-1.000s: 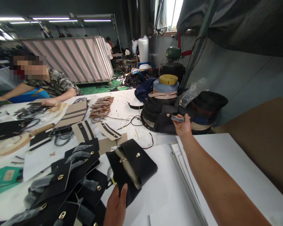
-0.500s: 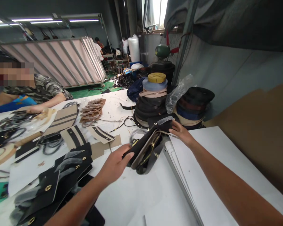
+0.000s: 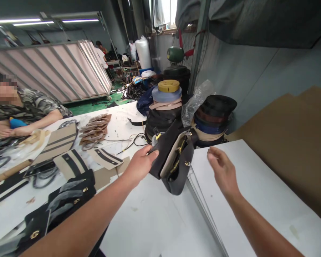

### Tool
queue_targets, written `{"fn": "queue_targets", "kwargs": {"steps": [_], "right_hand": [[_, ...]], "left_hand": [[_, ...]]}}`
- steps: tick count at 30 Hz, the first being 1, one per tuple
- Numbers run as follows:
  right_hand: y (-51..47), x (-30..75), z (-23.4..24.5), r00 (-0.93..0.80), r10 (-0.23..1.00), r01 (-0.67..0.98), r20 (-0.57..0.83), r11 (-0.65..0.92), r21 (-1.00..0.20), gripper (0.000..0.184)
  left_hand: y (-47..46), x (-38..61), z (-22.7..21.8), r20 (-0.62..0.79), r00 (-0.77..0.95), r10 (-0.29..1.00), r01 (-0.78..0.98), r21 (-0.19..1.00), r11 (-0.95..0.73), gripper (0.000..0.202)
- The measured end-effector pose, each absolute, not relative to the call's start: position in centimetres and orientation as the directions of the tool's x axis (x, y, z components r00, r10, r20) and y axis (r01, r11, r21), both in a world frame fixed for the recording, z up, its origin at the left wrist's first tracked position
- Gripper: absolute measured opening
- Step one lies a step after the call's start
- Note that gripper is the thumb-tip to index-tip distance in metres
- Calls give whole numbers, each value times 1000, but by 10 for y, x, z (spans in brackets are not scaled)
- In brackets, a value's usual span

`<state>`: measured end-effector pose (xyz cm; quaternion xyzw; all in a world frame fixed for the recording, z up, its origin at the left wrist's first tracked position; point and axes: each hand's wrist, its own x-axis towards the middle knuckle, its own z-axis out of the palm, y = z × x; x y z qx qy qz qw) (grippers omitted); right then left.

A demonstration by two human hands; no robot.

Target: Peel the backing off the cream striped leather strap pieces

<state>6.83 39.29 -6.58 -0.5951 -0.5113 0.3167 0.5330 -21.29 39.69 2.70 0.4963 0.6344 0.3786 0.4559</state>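
My left hand (image 3: 140,164) grips a small black bag (image 3: 173,160) by its left side and holds it above the white table (image 3: 149,221). The bag has a beige lining and small gold fittings, and it hangs tilted with its opening upward. My right hand (image 3: 223,171) hovers just right of the bag, fingers apart and holding nothing, above a stack of white boards (image 3: 256,192).
Stacked rolls of strap and tape (image 3: 167,103) stand just behind the bag, with a plastic bag (image 3: 196,101) beside them. Black flaps with gold clasps (image 3: 66,200) lie at the lower left. Another person (image 3: 24,110) works at the far left. Brown cardboard (image 3: 289,142) lies to the right.
My left hand took the black bag off the table and carried it right and up towards the rolls. My right hand let go of the piece it held and drew back, open.
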Motion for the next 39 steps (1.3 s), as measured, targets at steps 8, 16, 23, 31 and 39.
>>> {"fn": "queue_targets", "kwargs": {"steps": [8, 16, 23, 31, 39], "right_hand": [[290, -4, -65, -42, 918, 583, 395, 343, -736, 91], [409, 74, -55, -134, 989, 159, -61, -40, -986, 31], [522, 82, -45, 16, 989, 211, 150, 143, -967, 44], [545, 67, -91, 170, 946, 310, 277, 216, -926, 47], [567, 70, -117, 418, 859, 354, 296, 145, -924, 59]], "left_hand": [[303, -116, 40, -399, -136, 907, -302, 888, 346, 31], [313, -153, -5, -310, -78, 948, -58, 950, 306, 42], [373, -191, -72, -270, -310, 912, 194, 921, 339, 58], [449, -181, -105, -199, -259, 945, 215, 942, 257, 64], [491, -156, -125, -40, -314, 949, 340, 928, 152, 53]]}}
